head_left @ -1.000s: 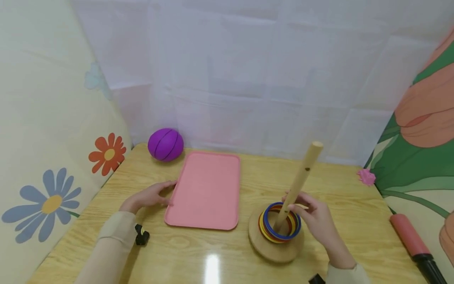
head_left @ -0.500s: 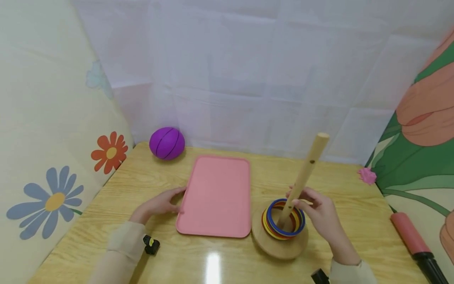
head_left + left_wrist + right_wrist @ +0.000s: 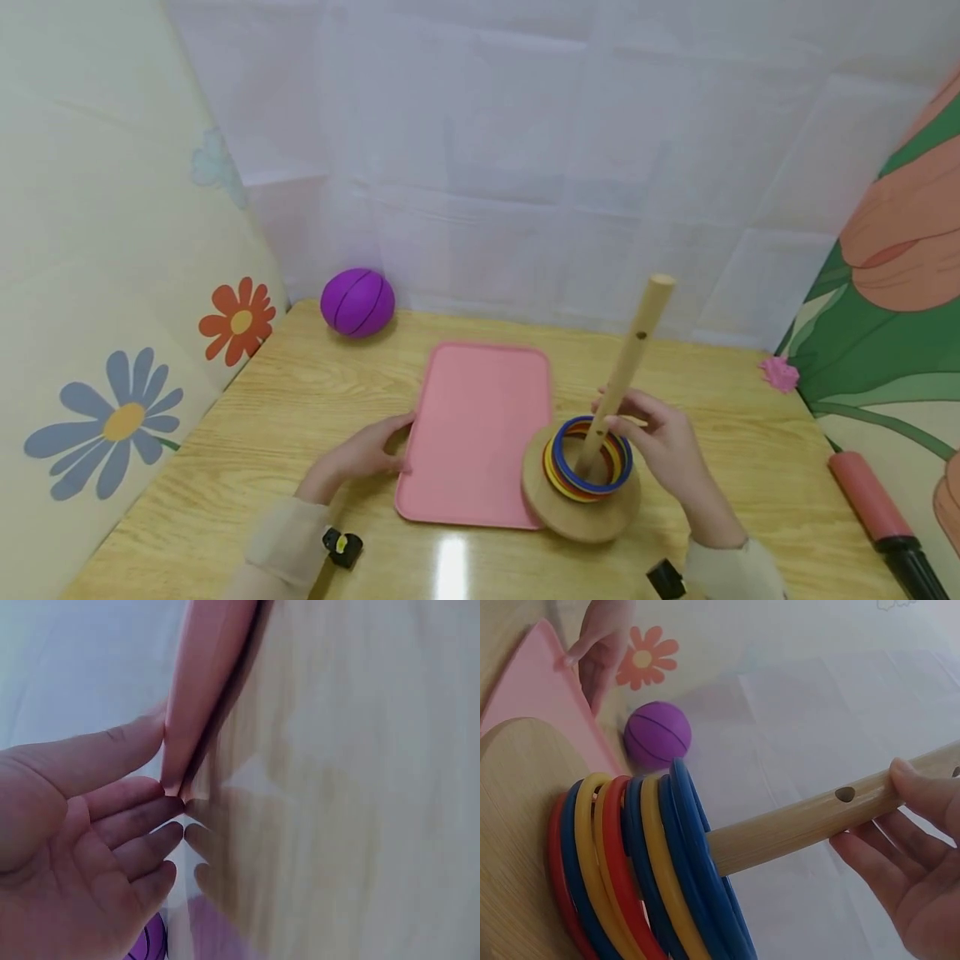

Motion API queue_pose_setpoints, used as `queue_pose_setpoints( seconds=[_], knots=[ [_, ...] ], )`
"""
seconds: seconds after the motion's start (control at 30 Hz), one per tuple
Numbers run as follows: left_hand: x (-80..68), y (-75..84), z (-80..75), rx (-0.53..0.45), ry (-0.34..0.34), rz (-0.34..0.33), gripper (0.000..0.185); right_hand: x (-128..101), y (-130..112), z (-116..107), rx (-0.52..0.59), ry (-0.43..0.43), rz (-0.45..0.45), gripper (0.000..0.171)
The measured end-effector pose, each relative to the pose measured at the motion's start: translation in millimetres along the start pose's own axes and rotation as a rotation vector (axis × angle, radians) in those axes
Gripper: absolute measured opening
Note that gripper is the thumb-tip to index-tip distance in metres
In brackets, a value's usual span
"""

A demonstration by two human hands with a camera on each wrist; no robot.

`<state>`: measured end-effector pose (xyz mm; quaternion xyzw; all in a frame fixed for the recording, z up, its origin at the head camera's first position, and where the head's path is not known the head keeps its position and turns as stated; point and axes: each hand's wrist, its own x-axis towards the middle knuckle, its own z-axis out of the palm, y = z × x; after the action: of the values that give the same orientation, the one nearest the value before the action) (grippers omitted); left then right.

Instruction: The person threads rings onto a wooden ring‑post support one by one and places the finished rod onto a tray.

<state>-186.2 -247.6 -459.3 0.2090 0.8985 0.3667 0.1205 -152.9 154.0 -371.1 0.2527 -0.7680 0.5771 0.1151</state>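
Fingers (image 3: 142, 817) of the left hand (image 3: 365, 454) lie straight against the left edge of the pink tray (image 3: 480, 433), mid-tabletop (image 3: 300, 400), a relaxed grip holding nothing. The right hand (image 3: 663, 446) curls its grip round the wooden peg (image 3: 626, 367); its round base (image 3: 577, 517) with coloured rings (image 3: 588, 458) touches the tray's right edge.

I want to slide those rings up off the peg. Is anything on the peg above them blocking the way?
Only the right hand, whose fingers hold the wooden peg just above the stack of rings. Above the hand the peg looks bare to its top.
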Motion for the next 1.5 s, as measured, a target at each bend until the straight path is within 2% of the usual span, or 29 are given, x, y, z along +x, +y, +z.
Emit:
queue_pose_setpoints(
  seconds=[0.27, 0.5, 0.73, 1.07, 1.3, 1.5],
  knots=[
    [-3.8, 20.9, 14.8, 0.006, 0.002, 0.026, 0.079, 6, 1, 5, -0.033, -0.006, 0.006, 0.028],
    [-3.6, 31.5, 26.3, 0.024, -0.01, 0.066, 0.082, 10, 3, 11, -0.055, -0.013, 0.015, 0.027],
    [-0.9, 41.3, 38.2, 0.039, -0.001, 0.101, 0.083, 11, 6, 16, -0.071, -0.019, 0.063, 0.028],
    [2.8, 53.5, 51.2, 0.051, 0.011, 0.09, 0.083, 14, 13, 23, -0.051, -0.006, 0.043, 0.027],
    [5.5, 62.9, 59.6, 0.069, 0.006, 0.079, 0.081, 15, 15, 27, -0.04, -0.001, 0.081, 0.024],
    [6.5, 71.0, 64.2, 0.076, 0.006, 0.065, 0.083, 14, 20, 29, -0.022, -0.015, 0.076, 0.028]
  ],
)
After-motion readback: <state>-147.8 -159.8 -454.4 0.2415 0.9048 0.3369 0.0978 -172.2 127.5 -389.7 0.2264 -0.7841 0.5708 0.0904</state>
